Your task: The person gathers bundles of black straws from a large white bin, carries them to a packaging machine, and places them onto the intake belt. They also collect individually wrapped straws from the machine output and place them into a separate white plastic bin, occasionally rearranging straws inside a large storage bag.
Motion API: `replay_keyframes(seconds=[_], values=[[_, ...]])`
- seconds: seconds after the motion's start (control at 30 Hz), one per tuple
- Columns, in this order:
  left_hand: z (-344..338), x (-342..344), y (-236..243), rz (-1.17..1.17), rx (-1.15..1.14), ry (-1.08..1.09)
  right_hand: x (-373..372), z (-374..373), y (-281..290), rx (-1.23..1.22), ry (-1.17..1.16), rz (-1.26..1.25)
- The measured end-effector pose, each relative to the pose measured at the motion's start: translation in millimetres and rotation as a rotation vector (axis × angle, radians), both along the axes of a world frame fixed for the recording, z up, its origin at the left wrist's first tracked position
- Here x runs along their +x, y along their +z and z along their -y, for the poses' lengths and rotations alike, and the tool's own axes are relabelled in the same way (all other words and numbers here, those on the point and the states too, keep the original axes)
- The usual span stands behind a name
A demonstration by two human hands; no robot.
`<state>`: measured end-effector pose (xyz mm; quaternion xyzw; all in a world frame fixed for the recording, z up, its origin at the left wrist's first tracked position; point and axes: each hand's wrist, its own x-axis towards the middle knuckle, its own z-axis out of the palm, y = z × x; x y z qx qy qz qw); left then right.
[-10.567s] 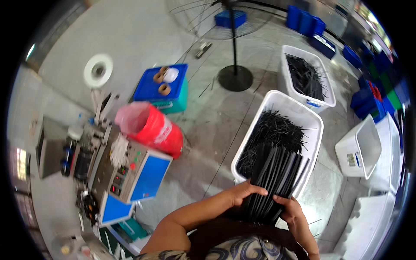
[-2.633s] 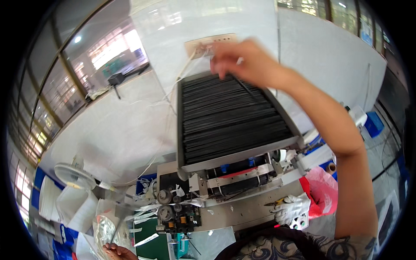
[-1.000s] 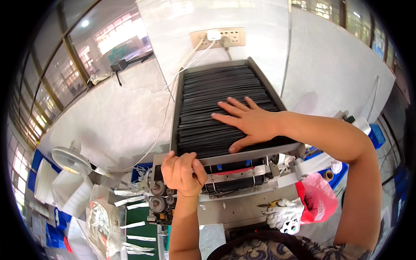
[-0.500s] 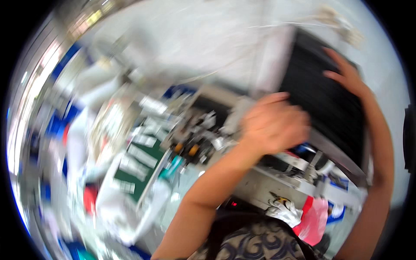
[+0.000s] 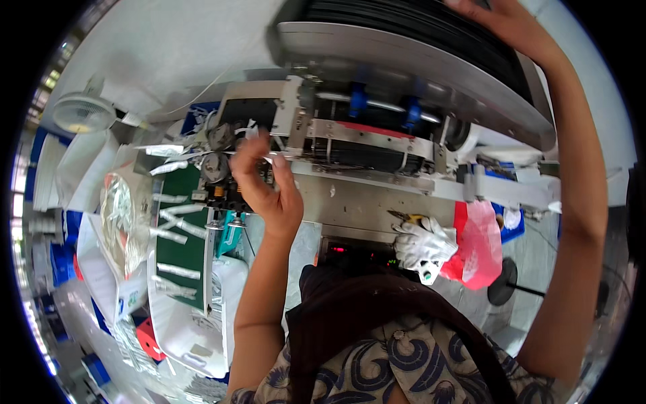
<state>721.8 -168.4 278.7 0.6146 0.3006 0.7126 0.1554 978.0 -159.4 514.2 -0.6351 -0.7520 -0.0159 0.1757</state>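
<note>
Across the top, a large black ribbed bundle sits behind a curved grey metal side plate; I cannot tell whether it is a roll or a stack. My right hand lies on its far right part, fingers stretched out and partly cut off by the picture's edge. My left hand hovers by the left end of a metal bench machine, near its round metal parts. Its thumb and forefinger are bent but apart, the forefinger blurred, with nothing plainly held. Blue clamps sit on the machine's shaft.
Left of the machine, short white strips lie on a green sloping board above a white bin. White gloves, yellow-handled pliers and a pink-red bag lie at right. A fan stands far left.
The view has swung and steadied, so the black bundle now lies across the top. My left hand has gone from beside the bundle to the machine's left end. My right hand stays on the bundle.
</note>
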Motion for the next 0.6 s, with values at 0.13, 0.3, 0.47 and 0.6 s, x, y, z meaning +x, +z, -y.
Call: replay_keyframes(seconds=[0.13,0.3,0.47,0.6], values=[[42.7,2.3,-124.7,0.249,-1.132,-0.407,34.6,108.6,-92.3,0.312,-0.129,-0.727],[23.8,93.4,-195.3,0.842,-1.736,-0.640,-30.6,151.7,-351.8,-0.097,-0.220,-0.866],[0.9,101.4,-193.0,0.938,-1.831,-0.521,-92.1,155.7,-297.4,-0.640,-0.145,-1.408],[-10.3,103.1,-219.9,1.113,-1.728,-0.362,-86.6,168.7,-313.4,-0.666,-0.267,-1.425]])
